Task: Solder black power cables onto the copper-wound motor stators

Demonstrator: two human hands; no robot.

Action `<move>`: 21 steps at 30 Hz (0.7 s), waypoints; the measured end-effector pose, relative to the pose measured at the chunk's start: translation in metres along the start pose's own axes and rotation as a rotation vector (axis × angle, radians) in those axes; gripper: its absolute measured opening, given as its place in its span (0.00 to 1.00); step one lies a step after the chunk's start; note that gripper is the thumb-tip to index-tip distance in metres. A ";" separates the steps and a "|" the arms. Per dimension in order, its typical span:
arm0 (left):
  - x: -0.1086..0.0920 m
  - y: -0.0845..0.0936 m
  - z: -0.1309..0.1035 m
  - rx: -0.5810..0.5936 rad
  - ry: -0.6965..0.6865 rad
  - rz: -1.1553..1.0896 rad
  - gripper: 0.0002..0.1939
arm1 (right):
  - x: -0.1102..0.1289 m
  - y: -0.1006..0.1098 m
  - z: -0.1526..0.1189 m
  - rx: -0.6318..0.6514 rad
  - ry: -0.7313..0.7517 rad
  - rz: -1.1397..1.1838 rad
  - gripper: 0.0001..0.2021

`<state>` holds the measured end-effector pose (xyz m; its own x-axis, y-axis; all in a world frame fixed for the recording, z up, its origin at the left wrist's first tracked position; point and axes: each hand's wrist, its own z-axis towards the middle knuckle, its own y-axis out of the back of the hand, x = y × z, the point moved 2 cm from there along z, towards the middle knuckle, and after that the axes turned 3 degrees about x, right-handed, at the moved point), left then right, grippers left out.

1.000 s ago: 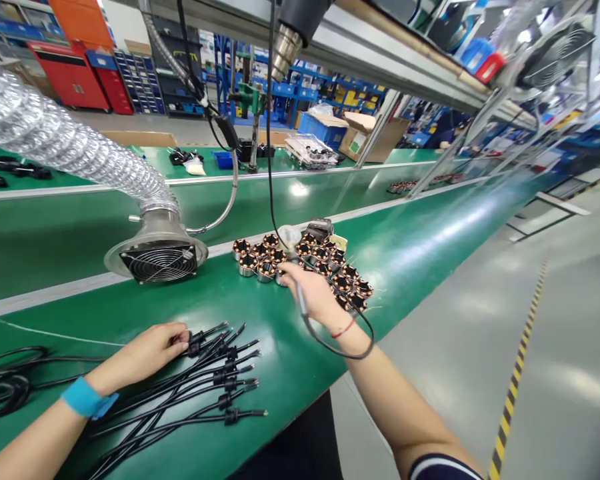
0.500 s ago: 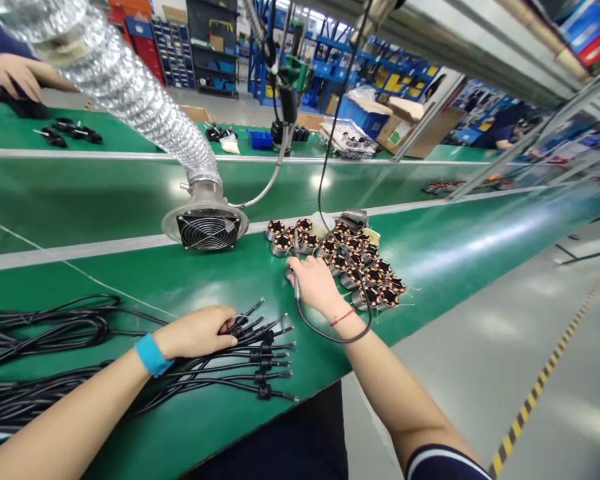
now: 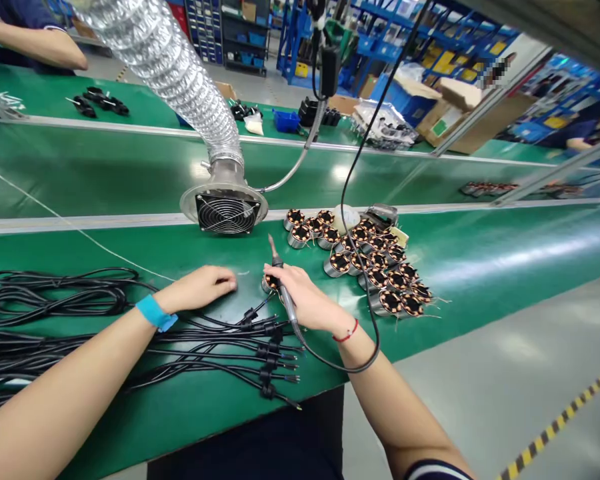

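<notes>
My left hand is closed, its fingers curled above the black cables. A thin pale solder wire runs from the left to behind that wrist, and a short bit shows past the fingertips. In my right hand is a soldering iron, its tip pointing up and away from me. Beneath the right fingers sits one copper-wound motor stator, partly hidden; whether the fingers also grip it is unclear. The cables' stripped ends and black grommets lie just below both hands.
Several more stators stand grouped to the right. A fume extractor fan hangs from a silver duct ahead of me. The iron's cord loops over the right forearm. Coiled cables lie left. Another person's arm is across the bench.
My left hand has lifted off the cable ends and moved slightly left. My right hand, with the soldering iron, has come away from the stator group, and a single stator now stands near the cable ends.
</notes>
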<state>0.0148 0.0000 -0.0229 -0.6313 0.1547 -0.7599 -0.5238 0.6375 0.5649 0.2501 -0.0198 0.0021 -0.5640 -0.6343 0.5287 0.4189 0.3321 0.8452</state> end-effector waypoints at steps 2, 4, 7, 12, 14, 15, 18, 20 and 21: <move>0.002 -0.005 0.007 -0.100 0.027 -0.110 0.16 | -0.006 -0.003 0.001 0.006 -0.013 -0.030 0.28; -0.001 -0.016 0.015 -0.143 0.018 -0.211 0.17 | -0.015 -0.005 0.002 -0.047 -0.051 -0.060 0.25; -0.008 -0.030 0.023 -0.204 0.009 -0.214 0.18 | -0.030 -0.009 0.002 -0.186 -0.123 -0.052 0.25; -0.007 -0.036 0.032 -0.266 0.018 -0.224 0.19 | -0.037 -0.023 0.000 -0.300 -0.147 0.068 0.25; -0.003 -0.036 0.033 -0.249 0.009 -0.234 0.17 | -0.031 -0.030 0.001 -0.284 -0.116 0.074 0.25; -0.002 -0.036 0.033 -0.235 0.004 -0.236 0.16 | -0.028 -0.033 0.001 -0.269 -0.100 0.071 0.26; -0.004 -0.031 0.029 -0.201 -0.005 -0.233 0.14 | -0.018 -0.038 0.003 -0.222 -0.066 0.058 0.27; -0.010 -0.025 0.024 -0.214 0.008 -0.272 0.14 | -0.015 -0.038 0.003 -0.209 -0.053 0.061 0.29; -0.013 -0.020 0.022 -0.236 0.026 -0.309 0.14 | -0.015 -0.038 0.002 -0.207 -0.047 0.065 0.29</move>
<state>0.0461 0.0018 -0.0319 -0.4357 -0.0388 -0.8993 -0.8069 0.4596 0.3711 0.2410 -0.0214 -0.0372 -0.5616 -0.5816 0.5885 0.5899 0.2173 0.7777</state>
